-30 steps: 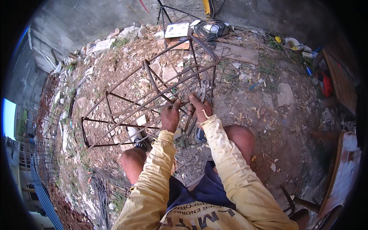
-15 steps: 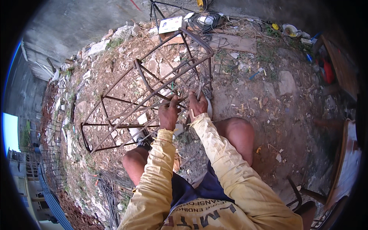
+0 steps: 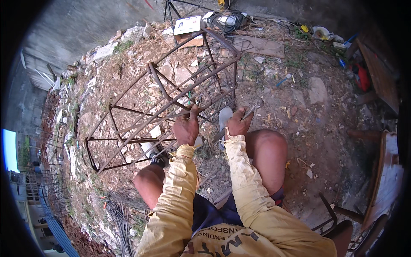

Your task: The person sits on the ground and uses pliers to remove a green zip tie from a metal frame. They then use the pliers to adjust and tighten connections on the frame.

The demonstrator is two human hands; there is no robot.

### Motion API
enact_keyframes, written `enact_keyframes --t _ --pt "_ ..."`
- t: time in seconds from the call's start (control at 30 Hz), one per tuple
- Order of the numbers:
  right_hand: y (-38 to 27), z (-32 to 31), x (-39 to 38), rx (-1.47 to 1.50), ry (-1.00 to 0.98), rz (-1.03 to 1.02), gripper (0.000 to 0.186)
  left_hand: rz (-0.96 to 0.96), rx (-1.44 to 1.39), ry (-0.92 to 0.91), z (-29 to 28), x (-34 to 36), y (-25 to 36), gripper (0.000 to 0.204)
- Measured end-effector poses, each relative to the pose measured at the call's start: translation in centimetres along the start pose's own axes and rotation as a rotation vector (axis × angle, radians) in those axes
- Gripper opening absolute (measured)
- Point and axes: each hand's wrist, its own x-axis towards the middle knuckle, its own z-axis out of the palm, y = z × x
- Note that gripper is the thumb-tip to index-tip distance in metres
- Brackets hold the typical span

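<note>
A rusty welded steel-rod frame (image 3: 155, 79) lies on the rubbly ground, extending across the middle and left. My left hand (image 3: 186, 127) is closed around one of its lower rods, thumb up. My right hand (image 3: 236, 123) is closed on long metal pliers (image 3: 253, 108), held just right of the frame, apart from it, with their head pointing up and right. A grey shoe (image 3: 224, 115) shows left of my right hand, and my bent legs are either side of my forearms.
A concrete wall (image 3: 85, 30) runs behind, with a coiled cable (image 3: 227, 28) and a white board (image 3: 187, 25) near its foot. Wooden furniture (image 3: 376, 81) stands at right, a white-topped board (image 3: 383, 180) at lower right. Wire mesh (image 3: 60, 180) and a bundle of rods (image 3: 120, 218) lie left.
My right hand has moved right and slightly down with the pliers, away from the frame's rods. My left hand has shifted slightly left and stays on the frame. The view has shifted a little.
</note>
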Motion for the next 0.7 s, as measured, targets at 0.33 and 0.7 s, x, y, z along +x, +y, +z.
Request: enact_keyframes --t 0.33,0.7 --pt "-6.3 -0.9 -0.2 -0.245 -0.232 -0.246 0.019 0.002 -0.102 -0.014 -0.4 -0.5 -1.2 0.044" --pt "-3.9 0.9 0.2 -0.658 -0.470 -0.207 0.031 0.015 0.004 0.027 0.3 0.3 -0.2 0.041"
